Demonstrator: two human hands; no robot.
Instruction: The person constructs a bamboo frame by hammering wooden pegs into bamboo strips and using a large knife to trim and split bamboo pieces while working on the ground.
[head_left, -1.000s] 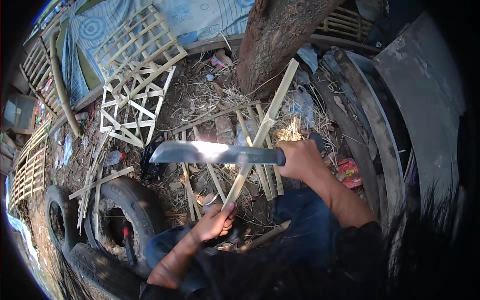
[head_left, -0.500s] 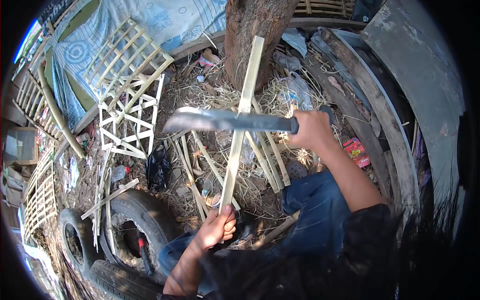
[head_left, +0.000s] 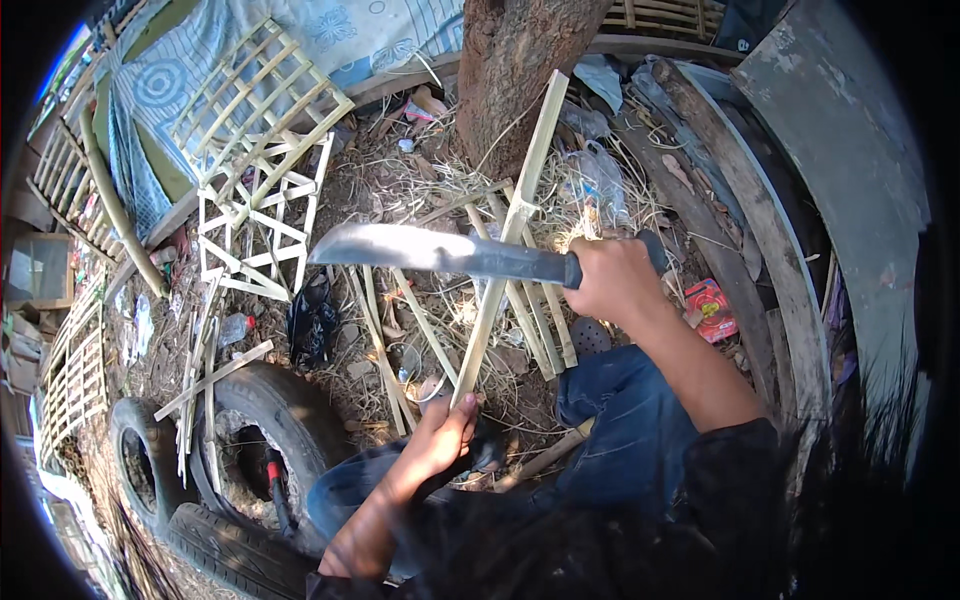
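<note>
My left hand (head_left: pixel 440 437) is closed around the lower end of a long, pale bamboo strip (head_left: pixel 542 145), which slants up and away toward the tree. In my right hand (head_left: pixel 615 277) is the dark handle of a machete (head_left: pixel 415 249). Its broad blade points left and crosses the strip near the middle. Just above the blade, a small raised sliver shows on the strip's edge. Several more bamboo strips (head_left: pixel 418 322) lie on the ground beyond my left hand, among thin curly shavings (head_left: pixel 440 200).
A tree trunk (head_left: pixel 515 75) stands ahead. Old tyres (head_left: pixel 285 405) lie at the lower left, near bamboo lattice frames (head_left: pixel 262 225) and a black plastic bag (head_left: pixel 314 325). On the right are wooden planks (head_left: pixel 745 200), a clear plastic bag (head_left: pixel 600 180) and a red packet (head_left: pixel 710 310).
The strip's far end has swung slightly right. The machete and my right hand have shifted a little left, and the blade, blurred before, is now sharp. A raised sliver now shows on the strip.
</note>
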